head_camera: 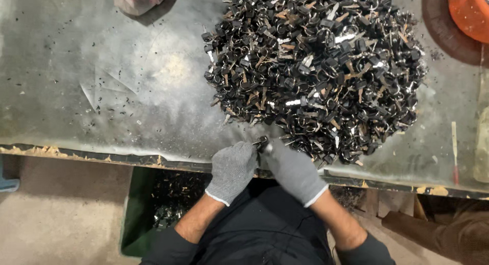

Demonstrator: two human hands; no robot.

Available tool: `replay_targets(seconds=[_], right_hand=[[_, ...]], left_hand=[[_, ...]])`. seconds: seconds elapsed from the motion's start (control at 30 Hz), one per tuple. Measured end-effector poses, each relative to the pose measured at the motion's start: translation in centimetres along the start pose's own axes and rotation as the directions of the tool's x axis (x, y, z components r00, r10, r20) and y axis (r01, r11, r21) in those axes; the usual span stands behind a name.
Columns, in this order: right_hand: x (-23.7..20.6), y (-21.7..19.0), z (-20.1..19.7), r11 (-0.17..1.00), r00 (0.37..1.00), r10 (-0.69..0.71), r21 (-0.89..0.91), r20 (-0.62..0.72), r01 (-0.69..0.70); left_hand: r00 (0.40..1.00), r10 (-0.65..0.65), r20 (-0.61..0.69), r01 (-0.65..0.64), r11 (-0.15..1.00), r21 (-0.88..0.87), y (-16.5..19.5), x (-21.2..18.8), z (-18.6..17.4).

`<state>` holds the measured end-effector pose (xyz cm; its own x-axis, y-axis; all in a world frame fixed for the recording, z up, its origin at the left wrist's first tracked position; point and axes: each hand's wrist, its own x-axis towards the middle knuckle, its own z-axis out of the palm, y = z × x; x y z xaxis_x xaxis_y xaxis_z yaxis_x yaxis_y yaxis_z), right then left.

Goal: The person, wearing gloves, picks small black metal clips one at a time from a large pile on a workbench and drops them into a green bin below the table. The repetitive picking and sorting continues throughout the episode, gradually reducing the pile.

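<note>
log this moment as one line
left hand: gloved, on small black part | right hand: gloved, same part | pile of parts beyond | table

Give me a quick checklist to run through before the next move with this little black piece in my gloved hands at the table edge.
1. Both gloves on: ok; left hand and right hand wear grey knit gloves.
2. Small black piece pinched between both hands: ok.
3. Exact finger grip: cannot tell, too small.
4. Pile of black keyring pieces within reach: ok, just beyond the hands.
5. Green bin below the table edge: ok, pieces already inside.
6. Orange container contents: cannot tell, cropped.
</note>
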<state>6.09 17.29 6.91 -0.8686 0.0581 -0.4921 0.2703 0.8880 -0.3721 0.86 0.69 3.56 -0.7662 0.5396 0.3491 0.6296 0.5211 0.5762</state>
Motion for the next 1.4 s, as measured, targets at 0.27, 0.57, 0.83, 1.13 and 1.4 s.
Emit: replay_targets(seconds=[0.27,0.57,0.83,1.13,1.4], right_hand=[[0.0,0.6,-1.1,0.997,0.992,0.071,0.007,0.102,-0.072],[0.8,1.5,0.7,0.952,0.986,-0.139,-0.285,-0.088,0.109],[-0.2,0.8,0.6,0.987,0.967,-0.157,-0.026,-0.202,0.156],[0.8,-0.4,1.0,0.974,0.987,-0.014,-0.223,-0.158,-0.022],[0.6,1.2,1.3,0.877,0.875,-0.355,-0.442,-0.33,0.189]], left_hand=[[0.997,-0.064,0.049,0.064,0.998,0.003,-0.4,-0.2,-0.1],[0.938,-0.201,0.284,0.187,0.98,0.074,-1.7,1.8,-0.6],[0.929,-0.232,0.288,0.206,0.971,0.117,-1.2,1.4,-0.3],[0.985,0.039,0.167,-0.06,0.99,0.127,-1.5,0.8,0.1],[0.961,0.041,0.274,-0.091,0.981,0.171,-1.7,1.5,-0.4]])
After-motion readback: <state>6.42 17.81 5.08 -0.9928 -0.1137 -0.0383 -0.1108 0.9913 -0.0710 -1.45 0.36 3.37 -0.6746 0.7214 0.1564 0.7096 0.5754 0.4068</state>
